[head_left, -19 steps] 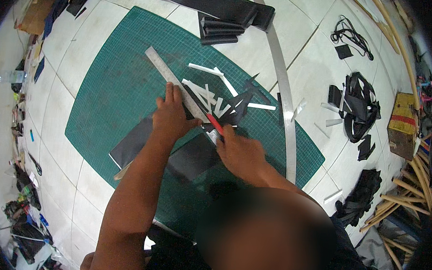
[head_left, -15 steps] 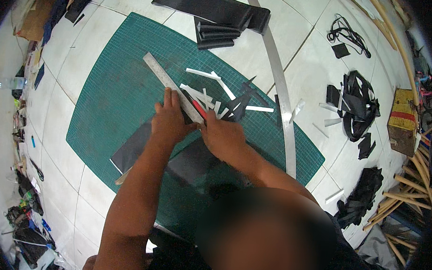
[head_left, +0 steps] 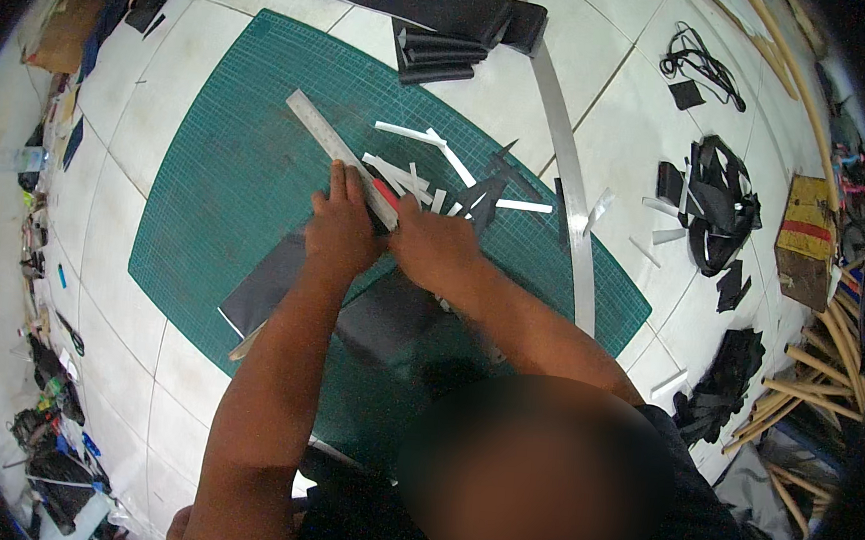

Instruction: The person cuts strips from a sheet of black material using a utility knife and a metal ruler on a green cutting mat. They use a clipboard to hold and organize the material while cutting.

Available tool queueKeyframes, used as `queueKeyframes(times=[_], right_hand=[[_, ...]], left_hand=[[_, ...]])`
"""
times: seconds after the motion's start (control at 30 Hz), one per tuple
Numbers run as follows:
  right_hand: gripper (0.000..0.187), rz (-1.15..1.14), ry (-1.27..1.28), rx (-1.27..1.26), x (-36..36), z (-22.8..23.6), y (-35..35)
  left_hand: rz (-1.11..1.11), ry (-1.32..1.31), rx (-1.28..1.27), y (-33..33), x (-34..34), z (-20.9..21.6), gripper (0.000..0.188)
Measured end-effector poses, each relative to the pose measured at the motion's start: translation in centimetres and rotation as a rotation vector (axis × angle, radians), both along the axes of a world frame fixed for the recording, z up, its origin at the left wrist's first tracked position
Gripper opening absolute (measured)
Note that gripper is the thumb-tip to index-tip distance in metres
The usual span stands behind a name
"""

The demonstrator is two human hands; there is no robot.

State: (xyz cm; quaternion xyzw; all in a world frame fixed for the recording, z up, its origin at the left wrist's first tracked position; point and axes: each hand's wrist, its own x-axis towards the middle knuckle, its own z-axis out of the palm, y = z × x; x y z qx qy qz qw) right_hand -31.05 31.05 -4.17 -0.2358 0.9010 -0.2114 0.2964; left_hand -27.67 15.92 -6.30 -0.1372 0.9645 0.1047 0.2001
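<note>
My left hand (head_left: 343,226) presses a steel ruler (head_left: 314,121) down on a green cutting mat (head_left: 201,143); its fingers lie over the ruler and its thumb is mostly hidden. Close beside it, my right hand (head_left: 442,251) is closed round a slim red cutter knife (head_left: 386,194), held along the ruler's right edge. The blade cannot be made out. Under and beside my hands lies black sheet material (head_left: 263,283). Right of the ruler are loose white strips (head_left: 452,159) and dark offcuts (head_left: 488,192).
Folded black material (head_left: 411,3) lies beyond the mat. A long metal strip (head_left: 562,144) crosses the mat's right side. Black scraps (head_left: 723,205), a black cord (head_left: 703,63), a yellow-brown box (head_left: 806,236) and wooden sticks (head_left: 816,382) are at right. Scissors (head_left: 72,335) lie at left.
The whole view has shifted slightly, so the mat sits higher. My right hand with the cutter knife has moved a little up along the ruler, closer to my left hand.
</note>
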Motion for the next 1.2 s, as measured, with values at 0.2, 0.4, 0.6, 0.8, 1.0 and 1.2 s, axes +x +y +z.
queueKeyframes(times=[0.2, 0.4, 0.6, 0.8, 1.0, 1.2], right_hand=[[0.032, 0.055, -0.086, 0.107, 0.0, 0.6, 2.7], [0.032, -0.11, -0.081, 0.012, 1.1, 1.3, 4.7], [0.027, -0.033, 0.034, -0.053, 1.1, 0.4, 1.9], [0.027, 0.028, 0.079, 0.04, -0.4, -0.8, -0.2], [0.026, 0.009, 0.082, 0.005, -0.5, -0.4, -0.7], [0.025, 0.014, 0.055, 0.014, -0.3, -0.5, -0.3]], left_hand=[[0.013, -0.021, 0.014, 0.3, -1.0, 1.9, 0.121], [0.026, -0.073, 0.017, 0.3, -1.2, 2.5, 0.123], [0.025, -0.085, 0.007, 0.3, -1.2, 1.9, 0.12], [0.011, -0.09, -0.019, 0.0, -1.2, 1.3, 0.114], [0.025, -0.109, -0.007, 0.2, -1.2, 1.6, 0.113], [0.037, -0.063, 0.02, 0.2, -1.0, 1.8, 0.112]])
